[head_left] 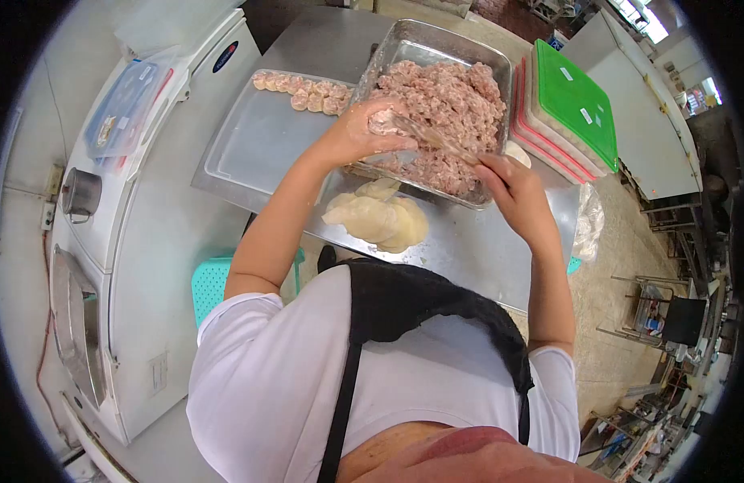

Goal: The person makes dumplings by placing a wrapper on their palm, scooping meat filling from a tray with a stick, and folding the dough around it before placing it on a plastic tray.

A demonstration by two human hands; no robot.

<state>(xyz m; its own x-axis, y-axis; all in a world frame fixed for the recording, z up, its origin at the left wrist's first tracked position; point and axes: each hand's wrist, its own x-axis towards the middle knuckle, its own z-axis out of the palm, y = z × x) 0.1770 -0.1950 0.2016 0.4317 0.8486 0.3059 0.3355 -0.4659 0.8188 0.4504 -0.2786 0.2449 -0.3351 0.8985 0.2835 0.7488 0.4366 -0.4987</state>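
My left hand (360, 135) is cupped around a dumpling wrapper with meat filling (382, 122), above the left edge of a metal pan (404, 34). In my right hand (513, 189) is the handle of a flat spatula (440, 143), its far end touching the filling. Ground meat (448, 92) is heaped in the pan. Just below the pan, a stack of pale round dumpling wrappers (380, 217) lies on the metal table. Two short rows of filled dumplings (307, 88) sit at the far edge of a plastic tray (255, 149) on the left.
Stacked containers with a green lid (577, 105) stand right of the pan. A clear plastic bag (588, 221) hangs by the table's right edge. A white freezer (179, 201) holding a metal cup (82, 193) is on the left. A turquoise stool or crate (211, 286) is below the table.
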